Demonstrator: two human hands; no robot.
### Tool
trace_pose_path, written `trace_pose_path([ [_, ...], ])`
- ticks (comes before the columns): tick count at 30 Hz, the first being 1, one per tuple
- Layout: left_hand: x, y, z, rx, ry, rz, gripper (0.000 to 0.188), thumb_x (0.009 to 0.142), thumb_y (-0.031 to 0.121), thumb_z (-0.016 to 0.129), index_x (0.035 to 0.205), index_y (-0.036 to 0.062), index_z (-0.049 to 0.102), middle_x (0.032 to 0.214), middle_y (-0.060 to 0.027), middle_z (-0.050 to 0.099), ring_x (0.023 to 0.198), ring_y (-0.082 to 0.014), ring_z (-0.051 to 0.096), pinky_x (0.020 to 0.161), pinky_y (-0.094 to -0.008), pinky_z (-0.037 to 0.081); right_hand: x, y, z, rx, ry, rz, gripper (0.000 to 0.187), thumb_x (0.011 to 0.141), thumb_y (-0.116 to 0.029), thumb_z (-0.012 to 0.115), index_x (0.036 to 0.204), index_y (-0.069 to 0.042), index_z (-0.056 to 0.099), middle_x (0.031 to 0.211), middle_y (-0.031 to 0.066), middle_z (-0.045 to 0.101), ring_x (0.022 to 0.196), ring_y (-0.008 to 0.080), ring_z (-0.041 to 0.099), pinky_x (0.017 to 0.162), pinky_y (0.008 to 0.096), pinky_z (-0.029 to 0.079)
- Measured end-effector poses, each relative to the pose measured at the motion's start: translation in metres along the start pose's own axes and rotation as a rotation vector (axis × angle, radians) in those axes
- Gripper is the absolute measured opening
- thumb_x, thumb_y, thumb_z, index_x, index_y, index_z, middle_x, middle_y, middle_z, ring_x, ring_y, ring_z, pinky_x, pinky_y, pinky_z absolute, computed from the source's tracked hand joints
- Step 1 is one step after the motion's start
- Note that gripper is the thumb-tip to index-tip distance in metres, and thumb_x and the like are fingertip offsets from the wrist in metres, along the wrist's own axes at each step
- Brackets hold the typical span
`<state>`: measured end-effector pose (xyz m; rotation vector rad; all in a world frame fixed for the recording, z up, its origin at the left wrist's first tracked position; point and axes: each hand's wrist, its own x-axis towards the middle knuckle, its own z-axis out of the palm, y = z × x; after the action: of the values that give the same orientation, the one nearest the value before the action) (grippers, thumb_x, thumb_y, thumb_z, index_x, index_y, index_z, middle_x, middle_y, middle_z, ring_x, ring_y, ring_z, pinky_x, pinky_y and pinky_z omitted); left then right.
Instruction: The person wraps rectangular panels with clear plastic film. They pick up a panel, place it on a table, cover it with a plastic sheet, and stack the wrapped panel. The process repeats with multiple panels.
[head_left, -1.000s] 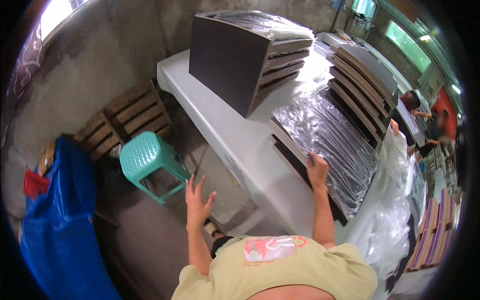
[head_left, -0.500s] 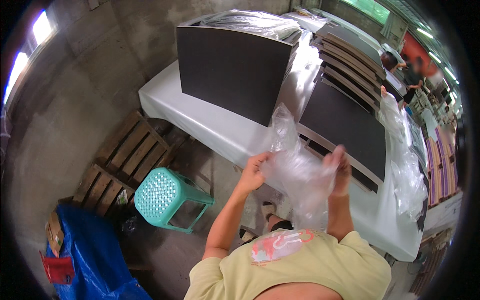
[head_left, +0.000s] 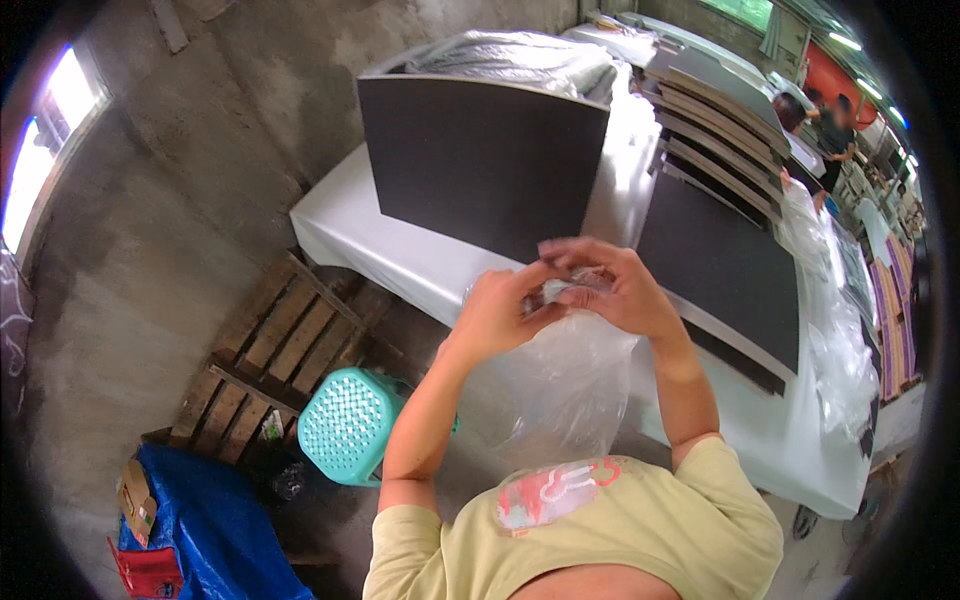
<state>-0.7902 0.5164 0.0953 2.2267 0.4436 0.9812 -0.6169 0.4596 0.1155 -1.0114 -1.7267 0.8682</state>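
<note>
My left hand (head_left: 505, 308) and my right hand (head_left: 612, 285) meet in front of me, both closed on the gathered edge of a clear plastic bag (head_left: 570, 385). The bag's loose part hangs below them, over the gap between my body and the table. Just beyond my hands, a large dark panel (head_left: 480, 160) stands upright on the white-covered table (head_left: 385, 255). To the right of my right hand lies another dark panel (head_left: 725, 265), with its pale edge toward me. The fingers of my right hand are slightly blurred.
Several panels are stacked (head_left: 720, 130) at the back right, beside crumpled clear plastic (head_left: 840, 370). A turquoise stool (head_left: 348, 425) stands on the floor at left, near a wooden pallet (head_left: 265, 345) and a blue tarp (head_left: 205, 515). People (head_left: 835, 130) are far off at right.
My hands have come together and up from holding the plastic bag spread apart. The bag is now bunched at its top and hangs down. The view has tilted slightly.
</note>
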Motion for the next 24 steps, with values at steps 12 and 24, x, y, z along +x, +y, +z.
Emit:
trace_pose_path([
  [12,-0.062,-0.177,-0.079,0.349,0.207,-0.674,0.034,0.080,0.030,0.059,0.082,-0.0033,0.063,0.080,-0.0188,0.060,0.072,-0.0257,0.060,0.067,-0.0323,0.045,0.195,0.013,-0.056,-0.919,0.373,-0.443,0.048,0.074,-0.027,0.063,0.117,-0.011,0.048,0.109,0.0090,0.053,0.101,0.0270,0.050,0.087,0.0387,0.038],
  [24,-0.013,-0.365,-0.157,0.206,0.493,-0.784,0.083,0.068,0.037,0.072,0.128,-0.0041,0.031,0.121,-0.0226,0.044,0.109,-0.0266,0.045,0.090,-0.0315,0.036,0.383,0.101,0.000,-1.279,0.080,-0.048,0.075,0.071,-0.037,0.065,0.130,-0.007,0.031,0.107,0.0159,0.052,0.102,0.0296,0.048,0.083,0.0499,0.033],
])
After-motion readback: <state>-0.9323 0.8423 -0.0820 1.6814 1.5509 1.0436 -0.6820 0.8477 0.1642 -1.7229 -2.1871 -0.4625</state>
